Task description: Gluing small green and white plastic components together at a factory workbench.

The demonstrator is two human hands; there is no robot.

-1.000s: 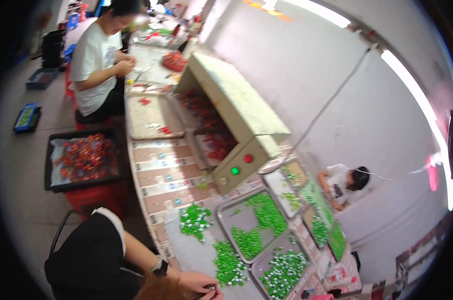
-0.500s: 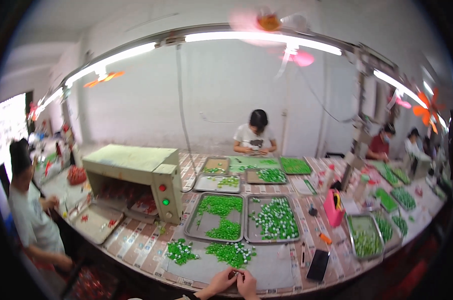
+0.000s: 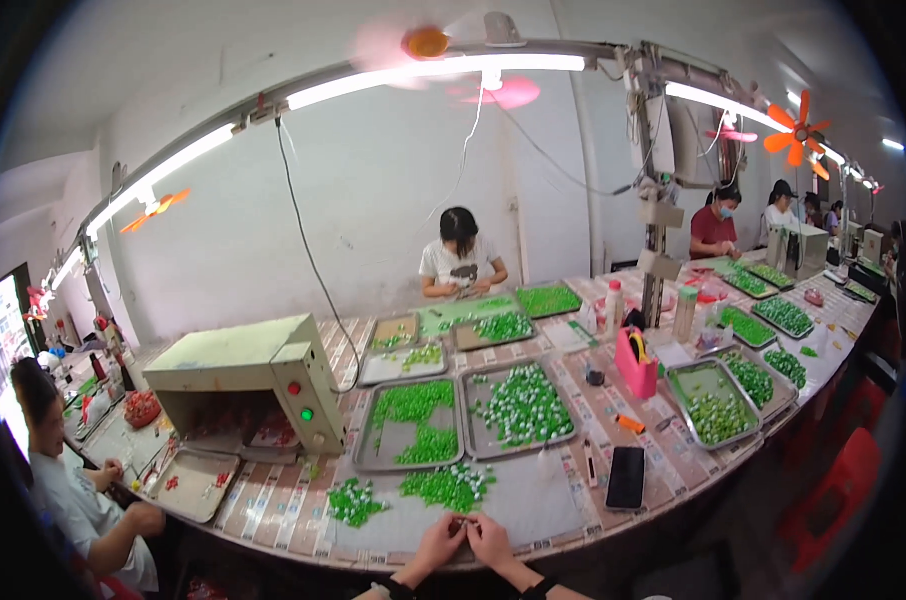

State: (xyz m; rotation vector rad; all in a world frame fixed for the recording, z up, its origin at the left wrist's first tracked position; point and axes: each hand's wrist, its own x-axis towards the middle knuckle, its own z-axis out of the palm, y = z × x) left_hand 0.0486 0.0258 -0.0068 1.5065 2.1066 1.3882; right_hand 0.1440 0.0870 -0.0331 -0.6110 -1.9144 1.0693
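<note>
The left hand (image 3: 439, 543) and right hand (image 3: 490, 543) meet over a pale sheet (image 3: 548, 510).
Their fingers are close together, and I can't tell if they hold a tiny thing. Green bits (image 3: 445, 488) lie at twelve o'clock, just past the hands, too heaped to see each one. Both arms are cut off at six o'clock.

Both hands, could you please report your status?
Left hand, right hand close together; anything held too small to tell. Green pieces piled just beyond. Phone to the right, clear of both.
</note>
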